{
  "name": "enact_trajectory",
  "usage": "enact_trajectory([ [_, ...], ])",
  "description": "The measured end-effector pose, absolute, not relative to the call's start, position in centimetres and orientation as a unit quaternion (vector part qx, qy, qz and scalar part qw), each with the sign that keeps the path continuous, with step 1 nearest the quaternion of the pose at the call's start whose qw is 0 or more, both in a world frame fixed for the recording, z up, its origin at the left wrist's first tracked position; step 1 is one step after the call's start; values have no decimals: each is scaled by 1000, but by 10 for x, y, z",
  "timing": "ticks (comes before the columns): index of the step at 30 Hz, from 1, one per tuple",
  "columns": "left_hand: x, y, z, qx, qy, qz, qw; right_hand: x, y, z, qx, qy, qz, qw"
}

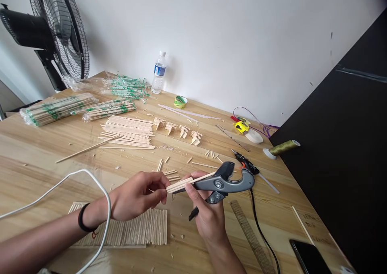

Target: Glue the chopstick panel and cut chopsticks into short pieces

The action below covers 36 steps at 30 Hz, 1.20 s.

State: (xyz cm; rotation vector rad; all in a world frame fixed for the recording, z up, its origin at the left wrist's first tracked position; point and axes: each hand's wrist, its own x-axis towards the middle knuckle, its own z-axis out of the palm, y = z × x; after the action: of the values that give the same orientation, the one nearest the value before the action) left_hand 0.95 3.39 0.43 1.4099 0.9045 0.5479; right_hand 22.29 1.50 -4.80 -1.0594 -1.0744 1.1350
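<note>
**Thin sticks fed into a hand cutter, low in the frame**

Just below the middle of the frame, the left hand [137,199] pinches a small bundle of wooden sticks [184,183], its fingers [159,184] closed on the near end. The far end of the bundle runs into the mouth of a grey-handled cutter [225,182]. The right hand [208,217] holds the cutter from beneath, fingers [196,199] wrapped around its handles. I cannot tell whether the blade is pressing on the wood.

The sticks look light, stiff and brittle. They would likely splinter or slide apart if held loosely, so a firm pinch close to the blade, with all of them lying flat together, seems the safest hold. The cutter looks heavier and is best held by its handles, away from the blade.

Under both hands, a mat of joined sticks [142,229] lies on the tabletop [36,153]. A white cable [99,185] loops over the left wrist. Just beyond the cutter rests a glue gun [245,164]. A ruler [250,235] and a phone [308,258] lie at lower right. Loose sticks [128,131] and wrapped packs [57,108] lie at centre left, and a water bottle [159,72] stands by the wall.
</note>
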Motion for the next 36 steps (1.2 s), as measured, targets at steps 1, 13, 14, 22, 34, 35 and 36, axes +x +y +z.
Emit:
enact_trajectory([
  [1,10,34,5,618,395,241,635,222,14,-49,-451,-460,491,586],
  [13,10,31,8,668,391,243,585,208,9,-41,-409,-482,488,602],
  [14,10,31,7,679,394,237,572,207,9,-41,-411,-481,487,602],
  [22,9,30,10,777,377,225,450,203,7,-33,-426,-502,465,592],
  [34,-2,36,14,810,372,265,367,257,35,-24,-542,-656,141,506],
  [35,-1,35,14,814,366,266,364,256,34,-24,-533,-673,139,494],
  [36,-1,35,14,818,360,267,361,254,34,-24,-522,-686,142,486],
])
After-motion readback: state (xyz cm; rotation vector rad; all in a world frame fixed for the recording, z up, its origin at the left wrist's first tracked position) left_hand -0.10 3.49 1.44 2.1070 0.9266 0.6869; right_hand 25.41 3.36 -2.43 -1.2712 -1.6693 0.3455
